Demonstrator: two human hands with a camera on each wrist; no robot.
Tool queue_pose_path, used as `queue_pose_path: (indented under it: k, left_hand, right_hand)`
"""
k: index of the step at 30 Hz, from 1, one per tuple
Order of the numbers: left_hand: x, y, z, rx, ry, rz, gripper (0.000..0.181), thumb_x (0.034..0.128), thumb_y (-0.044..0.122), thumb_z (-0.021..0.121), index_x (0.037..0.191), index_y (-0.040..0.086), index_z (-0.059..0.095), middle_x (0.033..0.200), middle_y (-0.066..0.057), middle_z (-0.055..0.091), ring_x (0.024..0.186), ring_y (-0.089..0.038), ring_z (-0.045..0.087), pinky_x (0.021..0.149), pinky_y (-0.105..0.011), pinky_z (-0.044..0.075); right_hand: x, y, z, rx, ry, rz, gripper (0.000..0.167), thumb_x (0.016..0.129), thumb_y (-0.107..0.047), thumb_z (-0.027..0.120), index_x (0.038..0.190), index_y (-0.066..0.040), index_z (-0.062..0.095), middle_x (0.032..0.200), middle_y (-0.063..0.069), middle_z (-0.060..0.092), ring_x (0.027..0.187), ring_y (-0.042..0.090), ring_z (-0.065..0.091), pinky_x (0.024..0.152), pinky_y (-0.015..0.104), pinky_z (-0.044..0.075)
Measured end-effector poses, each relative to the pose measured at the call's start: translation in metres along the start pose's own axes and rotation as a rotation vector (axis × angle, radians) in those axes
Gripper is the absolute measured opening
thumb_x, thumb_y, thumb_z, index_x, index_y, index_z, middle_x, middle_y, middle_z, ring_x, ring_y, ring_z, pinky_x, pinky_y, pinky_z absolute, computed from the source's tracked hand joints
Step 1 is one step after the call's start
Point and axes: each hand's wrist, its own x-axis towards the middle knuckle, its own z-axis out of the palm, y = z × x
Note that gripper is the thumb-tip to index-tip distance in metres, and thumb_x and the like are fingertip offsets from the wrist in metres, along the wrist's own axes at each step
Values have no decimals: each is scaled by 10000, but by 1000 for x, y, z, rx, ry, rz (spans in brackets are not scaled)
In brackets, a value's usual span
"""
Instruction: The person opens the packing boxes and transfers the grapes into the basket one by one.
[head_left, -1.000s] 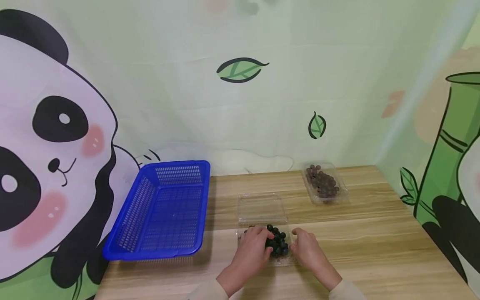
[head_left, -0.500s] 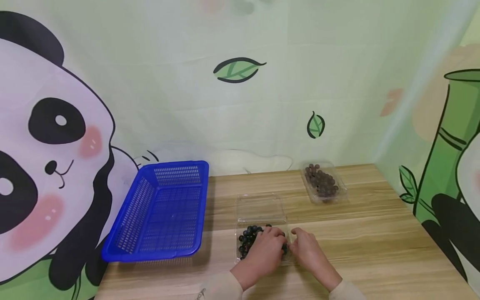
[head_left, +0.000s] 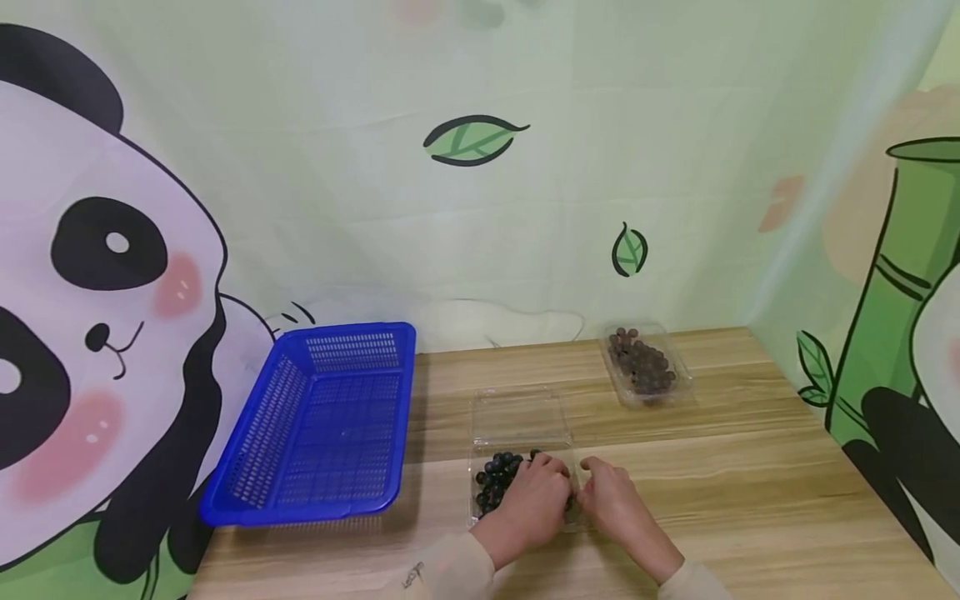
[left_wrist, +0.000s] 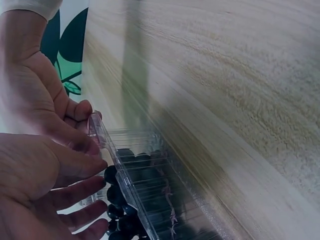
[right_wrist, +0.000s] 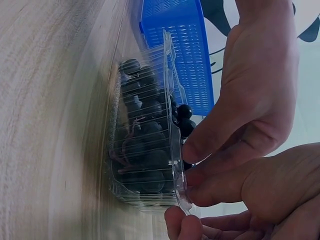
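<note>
A smooth printed panda (head_left: 127, 292), cropped by the frame, borders the wood-grained surface (head_left: 750, 450). Next comes a blue plastic basket (head_left: 345, 417), rectangular and slotted, toward ten o'clock from the nearer container. That nearer container (right_wrist: 175, 135), of clear ribbed plastic, lies toward six o'clock on the surface; its lid (head_left: 521, 414) is folded back toward twelve. Within it are round, blue-black grapes (head_left: 495, 479), a pinkish stem visible through the wall. The left hand (head_left: 534, 497) covers the grapes on the container's three-o'clock side; its fingers are spread, the tips touching the fruit and partly hidden. At three o'clock, the right hand (head_left: 615, 500) pinches the container's thin rim between thumb and fingers. Both sleeves are cut off at the lower edge. Farther right, between one and two o'clock, a second clear container (head_left: 678, 367) holds red-brown grapes (head_left: 645, 367); its lid is hard to make out.
</note>
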Motion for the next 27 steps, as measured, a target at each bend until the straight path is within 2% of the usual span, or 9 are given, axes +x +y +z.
queue_pose_path:
  k: [4,10,20,24,27]
  left_hand:
    - [3,0,2,14,-39,3,78,896,150,745,890,189,813,1133,48,713,1088,-189,596,855,-365,503]
    - [6,1,4,35,-111,17,99,940,190,738,1003,197,815,1164,56,709,1115,-174,588,861,-361,507]
    - [7,-7,3,44,-160,62,147,954,190,718,1063,257,792,1204,82,682,1117,-154,570,885,-352,510]
    - [8,-9,1,85,-182,76,207,955,202,714,1117,315,777,1224,86,663,1135,-150,558,916,-366,510]
    - [9,-10,2,133,-177,73,210,961,226,700,1129,337,760,1165,78,640,1105,-148,550,914,-372,511]
  right_hand:
    - [1,1,1,7,-11,3,364,817,71,710,1156,162,613,701,15,603,636,147,569,590,347,504]
    - [1,1,1,-12,6,-8,351,816,55,727,1133,160,622,689,12,595,633,151,569,600,362,512]
    - [1,1,1,3,-4,-3,330,828,72,681,1140,160,620,673,7,592,624,154,561,605,374,517]
    - [2,2,1,9,-4,-7,328,840,82,673,1154,160,620,661,1,580,602,140,536,587,362,508]
    - [2,2,1,9,5,-15,332,835,91,675,1157,156,622,659,-7,571,594,127,522,581,350,501]
